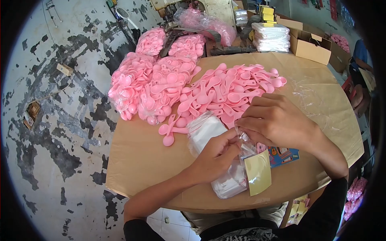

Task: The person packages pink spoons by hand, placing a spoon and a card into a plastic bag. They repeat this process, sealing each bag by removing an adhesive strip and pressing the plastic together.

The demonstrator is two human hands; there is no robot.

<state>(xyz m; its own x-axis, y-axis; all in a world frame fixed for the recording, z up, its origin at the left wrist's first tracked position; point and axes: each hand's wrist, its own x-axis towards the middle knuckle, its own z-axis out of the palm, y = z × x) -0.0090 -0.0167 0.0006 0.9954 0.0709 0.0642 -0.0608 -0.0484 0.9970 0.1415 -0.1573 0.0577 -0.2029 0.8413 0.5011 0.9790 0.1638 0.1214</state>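
Observation:
Both hands meet over the front middle of the table. My left hand (217, 154) has its fingers closed on the side of a clear plastic bag (246, 146). My right hand (277, 120) pinches the top of the same bag from the right. Beneath them lies a stack of clear bags (229, 180), with a yellow card (258, 172) at its right and a blue printed card (284, 156) partly hidden behind. Just beyond the hands spreads a loose pile of pink spoons (229, 88).
Filled bags of pink spoons (132, 80) stand at the table's back left. Brown paper covers the table (144, 160). Behind it are a stack of clear packets (271, 37) and an open cardboard box (311, 48). Part of another person (362, 96) shows at far right.

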